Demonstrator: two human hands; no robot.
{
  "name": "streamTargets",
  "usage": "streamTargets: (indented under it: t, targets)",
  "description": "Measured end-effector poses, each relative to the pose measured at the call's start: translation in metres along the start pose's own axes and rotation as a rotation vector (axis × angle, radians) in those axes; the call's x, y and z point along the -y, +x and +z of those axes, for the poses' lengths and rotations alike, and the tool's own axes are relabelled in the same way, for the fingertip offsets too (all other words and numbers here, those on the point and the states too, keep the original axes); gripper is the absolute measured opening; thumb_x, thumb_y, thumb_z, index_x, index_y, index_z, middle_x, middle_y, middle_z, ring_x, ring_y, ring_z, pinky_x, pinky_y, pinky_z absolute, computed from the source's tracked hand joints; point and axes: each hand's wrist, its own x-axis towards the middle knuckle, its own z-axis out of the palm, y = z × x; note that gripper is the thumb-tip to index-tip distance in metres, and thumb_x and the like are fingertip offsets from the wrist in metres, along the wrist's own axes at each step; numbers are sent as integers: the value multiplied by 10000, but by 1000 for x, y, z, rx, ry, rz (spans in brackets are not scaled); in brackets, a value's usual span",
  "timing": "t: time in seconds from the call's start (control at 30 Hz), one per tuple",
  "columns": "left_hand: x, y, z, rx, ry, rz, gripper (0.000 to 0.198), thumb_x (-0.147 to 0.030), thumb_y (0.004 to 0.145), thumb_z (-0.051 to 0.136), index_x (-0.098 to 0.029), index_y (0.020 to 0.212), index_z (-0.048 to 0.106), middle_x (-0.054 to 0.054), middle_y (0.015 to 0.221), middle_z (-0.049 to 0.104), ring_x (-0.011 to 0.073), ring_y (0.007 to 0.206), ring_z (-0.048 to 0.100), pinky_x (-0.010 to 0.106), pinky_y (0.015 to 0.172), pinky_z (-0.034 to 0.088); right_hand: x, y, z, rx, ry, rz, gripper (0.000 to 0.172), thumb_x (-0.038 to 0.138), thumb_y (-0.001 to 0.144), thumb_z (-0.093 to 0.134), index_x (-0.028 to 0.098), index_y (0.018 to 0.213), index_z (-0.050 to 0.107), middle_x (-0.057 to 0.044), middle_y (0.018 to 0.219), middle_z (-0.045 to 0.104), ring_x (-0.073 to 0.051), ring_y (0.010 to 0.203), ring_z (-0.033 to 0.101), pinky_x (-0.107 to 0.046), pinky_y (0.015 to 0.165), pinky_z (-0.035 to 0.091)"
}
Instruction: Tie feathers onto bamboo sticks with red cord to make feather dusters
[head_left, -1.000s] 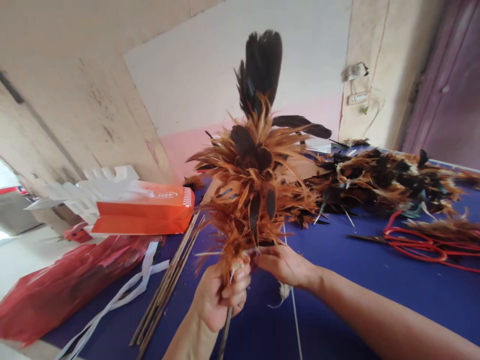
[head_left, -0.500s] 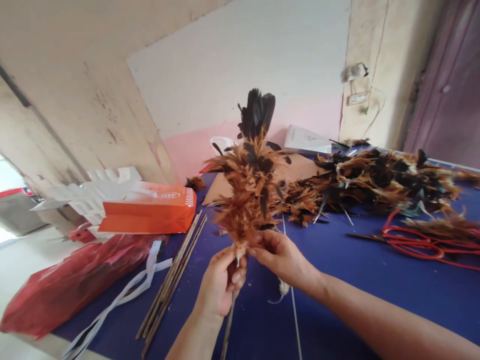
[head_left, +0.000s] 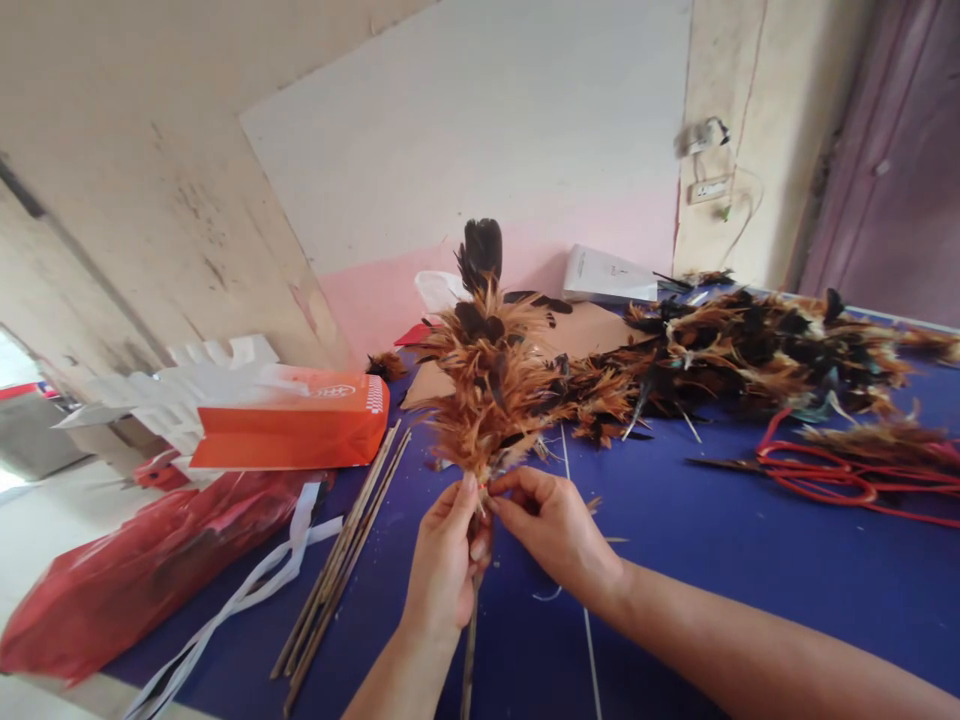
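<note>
Over a flat blue table [head_left: 675, 580], the left hand [head_left: 442, 560] grips the thin brown wooden stick [head_left: 472, 650], likely the best hold, of an upright, probably light, crushable brown-and-black feather bundle [head_left: 487, 385], while the right hand [head_left: 559, 525] pinches its base.

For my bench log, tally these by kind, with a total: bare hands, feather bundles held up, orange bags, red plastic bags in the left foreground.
Hands: 2, left hand and right hand
Held feather bundle: 1
Orange bag: 1
Red plastic bag: 1
Total: 5
</note>
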Motion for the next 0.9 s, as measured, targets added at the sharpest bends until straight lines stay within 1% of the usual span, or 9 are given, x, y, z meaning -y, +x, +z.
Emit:
streamTargets:
  t: [0.07, 0.13, 0.2, 0.43, 0.5, 0.6, 0.7, 0.77, 0.9]
  targets:
    - [0, 0, 0, -9, 24, -24, 399, -515, 643, 653, -166, 585, 469, -100, 367, 379, 8, 273, 224, 143, 298, 131, 3, -1, -1, 8, -18, -58, 167, 250, 772, 542, 158, 796, 679, 19, 551, 564, -86, 490, 475, -189, 488, 374]
    - [0, -1, -1, -21, 47, -55, 395, -511, 656, 642, -171, 569, 460, -105, 328, 338, 14, 263, 202, 150, 297, 114, 5, -3, -2, 26, -35, -150, 176, 221, 793, 516, 174, 784, 686, -5, 656, 641, -109, 587, 563, -198, 582, 427]
    - [-1, -2, -1, -26, 58, -66, 388, -502, 663, 637, -175, 560, 454, -106, 308, 321, 18, 256, 192, 155, 297, 100, 6, -5, -3, 46, -62, -236, 198, 181, 807, 493, 190, 778, 688, -12, 739, 674, -124, 679, 606, -205, 667, 445]
    - [-5, -5, 3, -50, 59, -55, 331, -452, 646, 671, -180, 585, 493, -111, 281, 303, 26, 252, 187, 159, 292, 105, 12, -7, -3, 86, -167, -351, 226, 127, 817, 458, 186, 779, 673, -19, 737, 664, -122, 695, 597, -206, 679, 440]
    - [-4, -4, 3, -52, 64, -55, 323, -459, 647, 670, -178, 604, 516, -112, 277, 292, 28, 252, 185, 159, 293, 103, 12, -7, -2, 95, -156, -339, 227, 123, 815, 456, 180, 770, 671, -17, 722, 657, -117, 678, 589, -204, 672, 435]
    - [-2, -3, 2, -23, 57, -42, 347, -478, 666, 649, -173, 582, 504, -106, 293, 295, 28, 262, 185, 163, 297, 100, 11, -7, -4, 110, -87, -261, 211, 144, 817, 456, 176, 796, 663, -7, 708, 644, -105, 645, 572, -196, 643, 429]
    - [-2, -3, 0, 27, 65, 37, 331, -445, 698, 633, -164, 578, 506, -93, 336, 331, 25, 286, 200, 165, 310, 110, 8, -5, -8, 48, -87, -163, 162, 199, 801, 490, 165, 889, 623, 32, 571, 542, -87, 507, 473, -190, 512, 378]
    - [-3, -4, 0, 48, 90, 101, 286, -402, 708, 639, -156, 607, 533, -84, 382, 363, 23, 313, 230, 159, 324, 129, 6, -3, -11, 17, -105, -115, 187, 228, 784, 514, 154, 938, 589, 53, 530, 475, -81, 468, 411, -193, 463, 334]
    - [-4, -6, 1, 61, 131, 127, 255, -378, 714, 643, -151, 643, 552, -70, 448, 393, 23, 359, 284, 150, 341, 141, 4, 2, -16, 59, -120, -36, 170, 258, 777, 505, 145, 825, 623, 33, 547, 491, -81, 488, 404, -197, 463, 317]
